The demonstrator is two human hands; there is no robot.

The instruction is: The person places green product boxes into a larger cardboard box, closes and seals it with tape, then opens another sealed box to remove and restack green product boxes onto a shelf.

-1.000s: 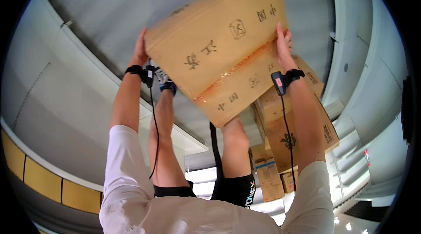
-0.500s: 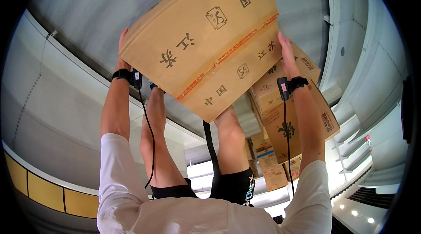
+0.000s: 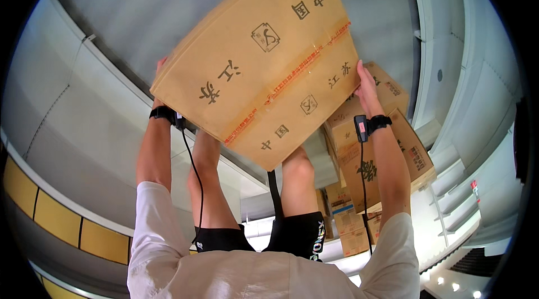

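Observation:
A large tan cardboard box (image 3: 247,91), printed in dark characters and crossed by orange tape, is held tilted across the upper middle of the view, hiding my feet. My left hand (image 3: 160,66) grips its left edge, mostly hidden behind the cardboard. My right hand (image 3: 366,83) holds the opposite edge, fingers against the side. Each wrist wears a black strap with a small cabled device. Just beyond my right hand and forearm sit more stacked cartons (image 3: 410,147), partly covered by them. My bare knees and black shorts show below the box.
Smaller cartons (image 3: 351,243) are piled farther back beside my right leg. A white-edged ledge (image 3: 120,80) runs along the left, with yellow panels (image 3: 104,240) at lower left. Pale curved walls (image 3: 460,86) line the right, with steps or rails below. A grey surface (image 3: 129,7) lies beyond the box.
The held box has shifted leftward since a second ago, and slightly lower in view since half a second ago, hands along with it. My left shoe, visible earlier, is now covered.

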